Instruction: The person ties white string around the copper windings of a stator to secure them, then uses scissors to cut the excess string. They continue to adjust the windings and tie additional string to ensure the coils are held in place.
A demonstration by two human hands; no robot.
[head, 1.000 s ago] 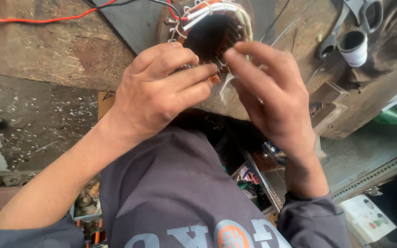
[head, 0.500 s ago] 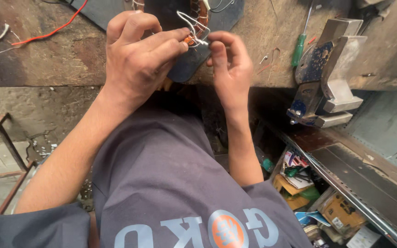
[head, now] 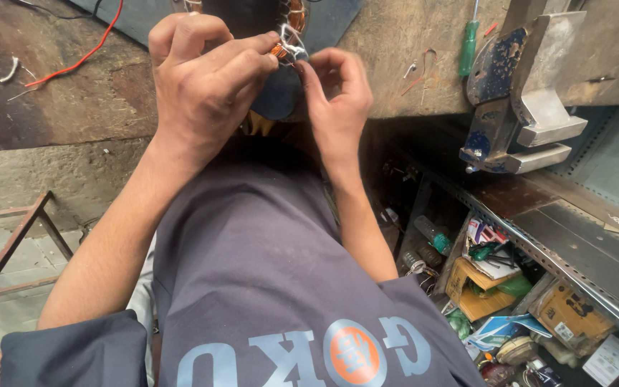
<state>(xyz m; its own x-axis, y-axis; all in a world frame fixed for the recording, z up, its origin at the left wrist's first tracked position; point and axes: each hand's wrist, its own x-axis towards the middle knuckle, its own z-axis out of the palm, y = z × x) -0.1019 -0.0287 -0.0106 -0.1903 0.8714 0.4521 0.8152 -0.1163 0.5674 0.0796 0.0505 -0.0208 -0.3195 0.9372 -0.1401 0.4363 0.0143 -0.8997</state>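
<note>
1. Left hand (head: pixel 202 79) curled closed over the dark motor part (head: pixel 281 89), its fingertips pinching the white wire (head: pixel 291 44) at the copper winding.
2. Right hand (head: pixel 334 97) pinched the same wire just beside it.
3. Green screwdriver (head: pixel 468 46) lay on the bench, near the blue vise (head: pixel 514 93).

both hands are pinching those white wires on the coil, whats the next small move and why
Probably a small, slow pull with the right hand, with the left hand holding steady. Both hands' fingertips meet on the thin white wires at the copper winding, right at the workbench edge. The wires look fine and bent, so a gentle tug seems safer than a jerk.
</note>
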